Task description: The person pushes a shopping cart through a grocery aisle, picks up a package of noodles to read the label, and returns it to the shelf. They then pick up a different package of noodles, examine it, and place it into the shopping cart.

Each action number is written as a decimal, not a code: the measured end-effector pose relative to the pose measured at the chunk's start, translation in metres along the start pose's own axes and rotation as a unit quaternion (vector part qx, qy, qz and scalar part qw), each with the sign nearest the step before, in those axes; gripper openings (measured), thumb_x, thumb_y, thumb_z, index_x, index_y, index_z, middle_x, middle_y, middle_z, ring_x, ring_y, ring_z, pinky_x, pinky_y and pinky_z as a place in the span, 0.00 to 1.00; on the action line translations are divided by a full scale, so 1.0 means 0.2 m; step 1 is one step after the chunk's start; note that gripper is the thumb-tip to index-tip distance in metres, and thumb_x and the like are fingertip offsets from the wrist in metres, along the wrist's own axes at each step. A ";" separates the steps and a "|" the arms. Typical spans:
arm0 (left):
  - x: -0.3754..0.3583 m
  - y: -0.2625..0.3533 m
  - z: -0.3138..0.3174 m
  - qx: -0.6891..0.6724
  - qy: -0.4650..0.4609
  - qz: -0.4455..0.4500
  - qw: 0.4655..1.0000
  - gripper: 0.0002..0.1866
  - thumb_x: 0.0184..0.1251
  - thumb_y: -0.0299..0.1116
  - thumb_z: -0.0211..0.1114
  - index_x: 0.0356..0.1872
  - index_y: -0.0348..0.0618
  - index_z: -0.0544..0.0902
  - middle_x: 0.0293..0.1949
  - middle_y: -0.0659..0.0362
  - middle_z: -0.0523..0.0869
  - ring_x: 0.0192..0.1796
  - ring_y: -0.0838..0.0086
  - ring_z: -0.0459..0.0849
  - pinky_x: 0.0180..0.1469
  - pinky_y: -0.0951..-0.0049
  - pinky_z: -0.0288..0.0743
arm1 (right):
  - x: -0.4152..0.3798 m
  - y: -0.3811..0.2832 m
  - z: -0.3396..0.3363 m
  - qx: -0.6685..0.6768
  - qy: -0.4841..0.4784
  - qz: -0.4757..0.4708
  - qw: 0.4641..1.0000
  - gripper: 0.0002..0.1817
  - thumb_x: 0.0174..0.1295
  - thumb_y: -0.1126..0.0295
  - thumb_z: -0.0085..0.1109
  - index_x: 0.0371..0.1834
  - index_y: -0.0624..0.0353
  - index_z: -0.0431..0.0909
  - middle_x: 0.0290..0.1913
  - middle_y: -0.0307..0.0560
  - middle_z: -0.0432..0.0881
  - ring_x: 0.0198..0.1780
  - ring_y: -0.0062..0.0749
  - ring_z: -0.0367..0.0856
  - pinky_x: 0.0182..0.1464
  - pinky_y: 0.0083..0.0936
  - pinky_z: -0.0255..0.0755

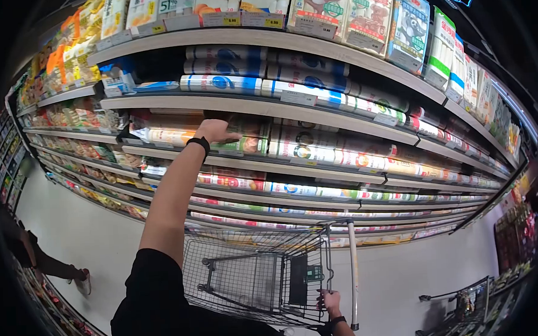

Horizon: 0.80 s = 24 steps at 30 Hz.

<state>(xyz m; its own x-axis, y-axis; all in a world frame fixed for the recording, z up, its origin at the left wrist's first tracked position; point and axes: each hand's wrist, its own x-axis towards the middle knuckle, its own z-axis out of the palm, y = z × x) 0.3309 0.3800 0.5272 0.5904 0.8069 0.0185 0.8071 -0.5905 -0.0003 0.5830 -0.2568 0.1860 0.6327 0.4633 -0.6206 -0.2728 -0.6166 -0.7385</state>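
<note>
My left hand, with a black band on its wrist, reaches to a middle shelf of packaged goods. Its thumb stretches to the right across a green package; the other fingers are mostly hidden, and no firm hold shows. Left of the hand lies a tube-shaped pack with an orange label. White cylindrical packs lie to its right. Low in the view, my right hand is closed on the wire edge of a shopping cart, beside its pale handle bar.
Upright boxes with panda pictures stand on the top shelf. Blue-and-white tubes fill the shelf above my left hand. Another person's leg is at left on the pale floor. A second cart stands at lower right.
</note>
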 end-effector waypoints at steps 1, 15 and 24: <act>0.03 0.00 -0.01 0.003 -0.075 -0.017 0.997 0.48 0.56 0.83 0.54 0.40 0.39 0.90 0.41 0.48 0.90 0.46 0.53 0.88 0.53 0.55 0.79 | 0.01 -0.01 0.01 -0.013 0.008 0.006 1.000 0.14 0.66 0.71 0.54 0.42 0.70 0.88 0.25 0.53 0.84 0.19 0.38 0.84 0.20 0.34 0.82; 0.10 -0.05 0.15 0.023 0.014 0.094 0.995 0.45 0.64 0.79 0.47 0.33 0.40 0.87 0.32 0.48 0.89 0.41 0.54 0.90 0.45 0.58 0.84 | 0.11 -0.04 0.14 -0.074 0.052 -0.033 0.995 0.15 0.57 0.68 0.60 0.33 0.71 0.89 0.25 0.56 0.86 0.22 0.43 0.88 0.26 0.34 0.85; -0.32 0.08 0.11 0.112 0.269 0.302 0.908 0.43 0.65 0.71 0.58 0.55 0.31 0.74 0.55 0.47 0.80 0.52 0.55 0.81 0.56 0.62 0.73 | 0.17 -0.12 0.18 -0.110 0.014 -0.047 0.993 0.21 0.60 0.67 0.60 0.45 0.80 0.80 0.25 0.59 0.84 0.22 0.49 0.86 0.30 0.38 0.86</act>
<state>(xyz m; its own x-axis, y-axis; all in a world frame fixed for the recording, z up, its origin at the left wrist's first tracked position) 0.3057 0.3198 0.5050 0.8842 0.1769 0.4322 0.3548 -0.8563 -0.3754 0.5850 -0.2044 0.1728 0.6683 0.5098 -0.5417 -0.0484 -0.6969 -0.7155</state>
